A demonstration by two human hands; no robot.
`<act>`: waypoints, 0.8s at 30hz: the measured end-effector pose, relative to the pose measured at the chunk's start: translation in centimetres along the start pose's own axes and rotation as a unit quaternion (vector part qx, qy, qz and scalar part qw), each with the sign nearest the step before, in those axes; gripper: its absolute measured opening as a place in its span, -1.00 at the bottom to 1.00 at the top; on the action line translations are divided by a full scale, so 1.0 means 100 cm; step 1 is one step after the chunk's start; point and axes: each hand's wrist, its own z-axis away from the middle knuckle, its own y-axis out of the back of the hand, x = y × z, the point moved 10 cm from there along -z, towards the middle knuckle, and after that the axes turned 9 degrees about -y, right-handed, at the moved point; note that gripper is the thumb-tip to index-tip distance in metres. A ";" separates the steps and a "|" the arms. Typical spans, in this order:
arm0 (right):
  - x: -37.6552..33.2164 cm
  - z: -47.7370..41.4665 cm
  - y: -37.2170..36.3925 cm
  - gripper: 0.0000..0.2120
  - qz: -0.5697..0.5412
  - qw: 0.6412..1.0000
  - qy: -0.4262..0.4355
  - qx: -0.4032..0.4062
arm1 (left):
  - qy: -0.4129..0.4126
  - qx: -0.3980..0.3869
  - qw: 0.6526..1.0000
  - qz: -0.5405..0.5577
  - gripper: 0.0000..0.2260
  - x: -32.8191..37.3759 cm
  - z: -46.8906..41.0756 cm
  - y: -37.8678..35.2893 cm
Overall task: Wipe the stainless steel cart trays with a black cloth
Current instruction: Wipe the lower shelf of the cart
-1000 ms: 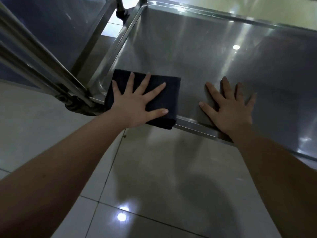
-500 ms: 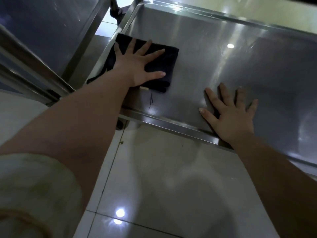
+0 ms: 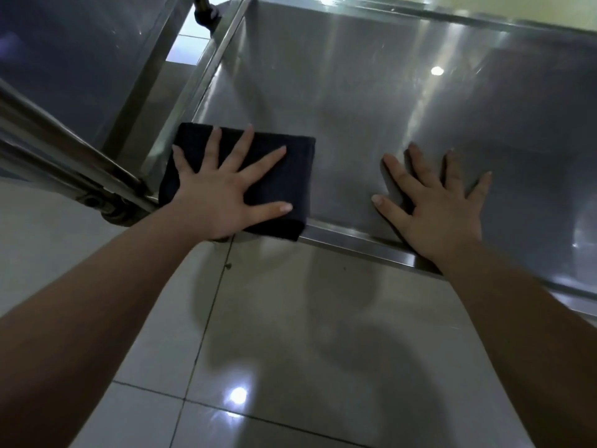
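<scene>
The left hand [image 3: 219, 198], fingers spread flat, presses the folded black cloth [image 3: 290, 176] into the steel tray's [image 3: 355, 108] near-left corner; the right hand [image 3: 436, 211] rests beside it, fingers apart.

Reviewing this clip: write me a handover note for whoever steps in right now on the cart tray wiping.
Left hand: flat, fingers spread, pressing the folded black cloth onto the near-left corner of the shiny stainless steel cart tray. The cloth's near edge hangs over the front rim.
Right hand: flat and bare on the tray by the front rim, holding nothing.
Done: the steel does not show how much has been wiped.
Left: probably sweep the cloth over the tray's middle, right and far parts, then the other steel tray at upper left.
</scene>
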 end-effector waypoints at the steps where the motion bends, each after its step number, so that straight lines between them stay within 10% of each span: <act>1: 0.000 0.000 0.001 -0.33 0.004 1.000 -0.001 -0.001 | 0.015 0.005 1.000 0.004 -0.23 -0.003 -0.012 0.003; 9: -0.001 -0.004 0.004 -0.30 -0.011 1.000 -0.006 -0.012 | 0.046 -0.014 0.999 0.023 -0.18 -0.006 -0.118 0.028; 24: 0.056 0.007 0.004 -0.21 -0.016 0.996 0.051 -0.074 | 0.017 -0.031 0.999 -0.006 -0.21 0.082 -0.032 -0.002</act>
